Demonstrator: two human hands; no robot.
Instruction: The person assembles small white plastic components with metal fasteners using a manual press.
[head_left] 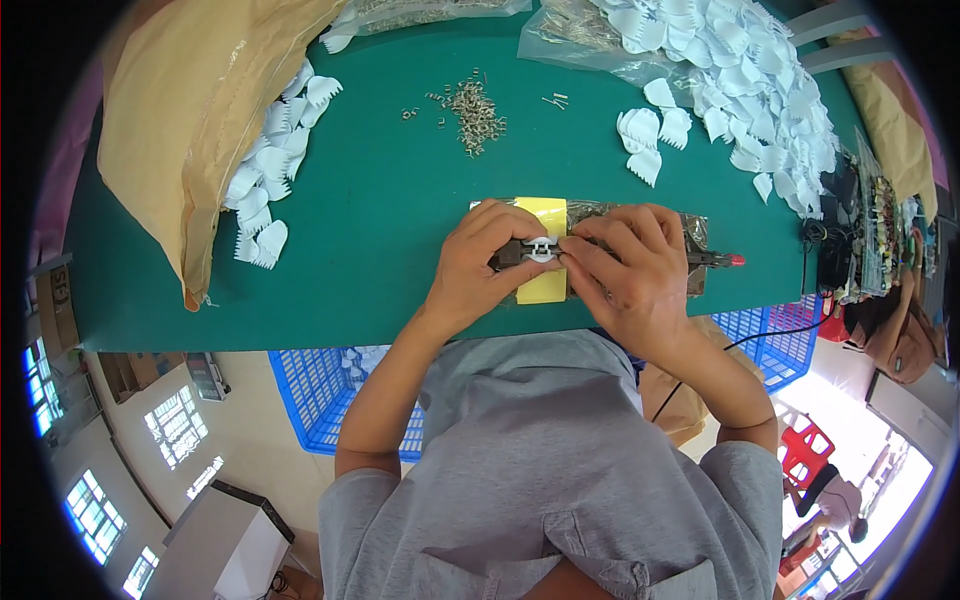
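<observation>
A small white plastic hair claw clip (543,250), with metal at its middle, sits over the yellow strip (541,288) of a low work board. My left hand (478,262) pinches it from the left, thumb below and fingers above. My right hand (632,275) is closed at the clip's right side, its thumb and fingertips together. Whatever those fingertips pinch is too small and hidden to name. A dark tool (712,259) with a red tip pokes out to the right of my right hand, lying across the board.
Small metal springs (475,118) lie heaped beyond the board, with a few thin pins (557,101) nearby. White toothed clip halves (755,80) pile up at far right; others spill from a brown paper bag (205,120) at left. Blue baskets (300,400) stand below the table edge.
</observation>
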